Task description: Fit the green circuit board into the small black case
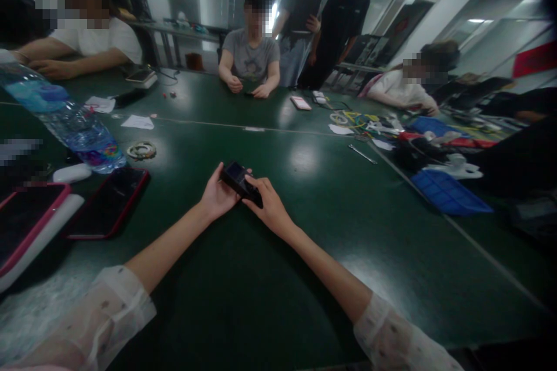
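Observation:
Both my hands hold a small black handheld device [237, 177] with a dark screen on its upper left part, just above the green table [278, 255]. My left hand [217, 197] cups it from the left and below, fingers wrapped round its far side. From the right, my right hand [270, 206] grips the lower end, with a finger or thumb resting on its face near the controls. The exact kind of device cannot be made out.
To my left are a phone in a red case [111, 203], another pink-edged phone [30, 220], a water bottle [82, 127] and a coil of wire [141, 151]. A wrench [362, 153], blue trays [450, 191] and cables lie right. Several people are around the table.

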Motion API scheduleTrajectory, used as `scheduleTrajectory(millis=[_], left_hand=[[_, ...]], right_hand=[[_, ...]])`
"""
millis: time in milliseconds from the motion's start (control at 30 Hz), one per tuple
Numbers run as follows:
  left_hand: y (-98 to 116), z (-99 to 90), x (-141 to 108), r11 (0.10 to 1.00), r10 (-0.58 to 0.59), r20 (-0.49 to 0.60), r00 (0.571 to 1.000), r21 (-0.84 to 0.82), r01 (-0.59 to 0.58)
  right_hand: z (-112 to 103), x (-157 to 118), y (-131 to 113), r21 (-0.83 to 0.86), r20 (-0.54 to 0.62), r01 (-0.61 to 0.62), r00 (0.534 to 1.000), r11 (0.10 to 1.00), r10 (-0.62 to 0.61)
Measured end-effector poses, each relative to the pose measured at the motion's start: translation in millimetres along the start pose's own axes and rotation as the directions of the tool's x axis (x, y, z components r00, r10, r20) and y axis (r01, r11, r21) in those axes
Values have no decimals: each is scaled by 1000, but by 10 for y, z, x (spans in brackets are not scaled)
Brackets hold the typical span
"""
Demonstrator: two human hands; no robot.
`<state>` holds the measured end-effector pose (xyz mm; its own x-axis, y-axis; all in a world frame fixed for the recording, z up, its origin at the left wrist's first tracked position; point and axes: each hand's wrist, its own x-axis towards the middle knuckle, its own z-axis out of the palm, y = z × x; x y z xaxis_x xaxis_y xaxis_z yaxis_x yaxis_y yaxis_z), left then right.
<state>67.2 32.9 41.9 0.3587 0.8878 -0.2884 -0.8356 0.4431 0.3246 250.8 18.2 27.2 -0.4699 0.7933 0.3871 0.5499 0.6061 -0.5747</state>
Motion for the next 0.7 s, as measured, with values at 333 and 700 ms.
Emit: scheduleTrajectory(millis=[333,700], left_hand=[[1,57,-31,999,4,-37,999,32,-3],[12,71,-23,995,-55,6,998,84,55]], right_hand=[[13,5,53,98,-62,51,997,994,-45],[-34,4,78,167,-135,112,987,980,-90]])
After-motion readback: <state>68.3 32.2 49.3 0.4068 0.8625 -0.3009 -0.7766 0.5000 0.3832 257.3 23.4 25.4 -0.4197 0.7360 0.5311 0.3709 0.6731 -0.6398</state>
